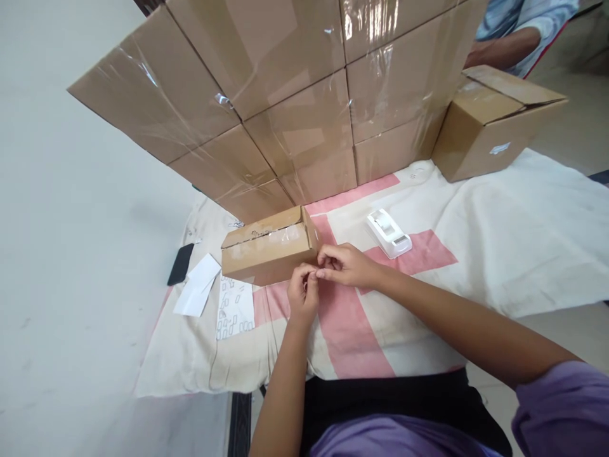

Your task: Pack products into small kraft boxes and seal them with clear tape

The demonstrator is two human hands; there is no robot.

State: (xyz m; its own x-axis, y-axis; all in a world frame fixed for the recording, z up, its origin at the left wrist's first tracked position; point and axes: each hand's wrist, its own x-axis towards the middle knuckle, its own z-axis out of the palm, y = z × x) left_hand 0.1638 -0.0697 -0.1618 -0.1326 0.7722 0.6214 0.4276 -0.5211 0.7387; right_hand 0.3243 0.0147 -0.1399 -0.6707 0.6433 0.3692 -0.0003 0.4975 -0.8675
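A small brown cardboard box (269, 246) lies on a cream cloth with pink stripes (499, 235). My left hand (303, 293) and my right hand (345, 263) meet just in front of the box's right end. Both hands have their fingertips pinched together on something too small to make out. A white tape dispenser (389, 232) sits on the cloth just right of my hands.
A wall of stacked, taped cardboard cartons (295, 101) rises behind the box. An open carton (495, 124) stands at the right. Another person's arm (504, 47) shows at the top right. White paper sheets (197, 293), a printed sheet (235, 309) and a black phone (181, 263) lie at the left.
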